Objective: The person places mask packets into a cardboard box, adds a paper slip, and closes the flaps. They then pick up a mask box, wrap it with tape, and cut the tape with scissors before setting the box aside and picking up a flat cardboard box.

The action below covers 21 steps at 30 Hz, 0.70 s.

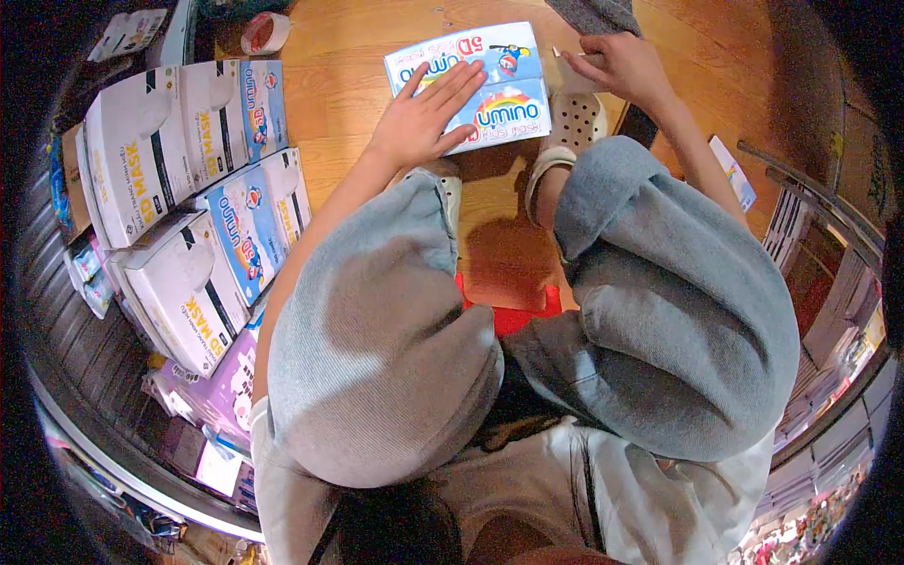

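Flat on the floor, the mask box lies long-axis left-right.

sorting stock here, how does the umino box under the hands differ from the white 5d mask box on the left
The umino box is blue with a rainbow logo; the 5D mask box is white with black and orange lettering. The umino box lies on the wooden floor under the left hand; the mask box sits among other boxes, untouched.

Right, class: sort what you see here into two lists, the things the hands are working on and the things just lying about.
In hand:
- left hand flat on the blue Unimo box
- right hand at that box's right end

Lying about:
- white 5D Mask boxes
- blue boxes beside them
- purple packs
- red item on the wooden floor
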Each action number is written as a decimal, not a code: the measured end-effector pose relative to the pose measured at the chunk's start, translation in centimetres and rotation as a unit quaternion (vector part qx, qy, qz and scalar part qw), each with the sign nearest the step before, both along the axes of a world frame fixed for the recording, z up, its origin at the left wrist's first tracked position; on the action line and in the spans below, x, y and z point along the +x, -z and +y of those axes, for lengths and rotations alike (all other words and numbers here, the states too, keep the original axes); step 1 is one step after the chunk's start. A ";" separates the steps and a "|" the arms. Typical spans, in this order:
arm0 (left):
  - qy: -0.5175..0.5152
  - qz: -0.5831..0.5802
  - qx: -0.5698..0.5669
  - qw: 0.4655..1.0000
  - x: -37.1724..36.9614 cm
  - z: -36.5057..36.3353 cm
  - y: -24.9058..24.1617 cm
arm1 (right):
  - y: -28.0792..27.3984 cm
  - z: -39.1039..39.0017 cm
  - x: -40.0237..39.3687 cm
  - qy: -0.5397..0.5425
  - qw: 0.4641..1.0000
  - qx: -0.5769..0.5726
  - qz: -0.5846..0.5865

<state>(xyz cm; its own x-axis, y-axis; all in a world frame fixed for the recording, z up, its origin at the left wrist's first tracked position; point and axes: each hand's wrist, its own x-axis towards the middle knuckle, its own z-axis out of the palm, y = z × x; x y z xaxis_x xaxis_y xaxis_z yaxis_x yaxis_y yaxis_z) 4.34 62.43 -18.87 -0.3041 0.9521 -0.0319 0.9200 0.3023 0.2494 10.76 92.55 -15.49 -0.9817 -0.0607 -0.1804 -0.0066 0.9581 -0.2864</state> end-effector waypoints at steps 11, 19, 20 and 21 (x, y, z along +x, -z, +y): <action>0.032 0.051 -0.032 0.998 -0.2 0.0 -0.4 | 1.0 0.0 0.5 0.033 0.998 -0.037 0.029; 0.092 -0.005 -0.067 0.993 -3.2 -4.3 -2.1 | -0.1 -0.1 0.2 0.027 0.999 -0.035 -0.007; 0.093 -0.004 -0.059 0.994 -3.3 -4.5 -2.2 | -0.2 -0.1 0.2 0.032 0.999 -0.038 -0.007; 0.096 -0.007 -0.044 0.994 -3.2 -3.6 -2.2 | -0.1 0.0 0.1 0.033 0.999 -0.037 -0.012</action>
<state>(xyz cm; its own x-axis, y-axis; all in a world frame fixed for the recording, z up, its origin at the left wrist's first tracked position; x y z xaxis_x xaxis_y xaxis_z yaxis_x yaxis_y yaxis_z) 1.12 58.81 -16.63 -0.1165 0.9858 -0.1208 0.9596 0.1431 0.2424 10.90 92.59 -15.37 -0.9794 -0.0096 -0.2016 0.0641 0.9324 -0.3557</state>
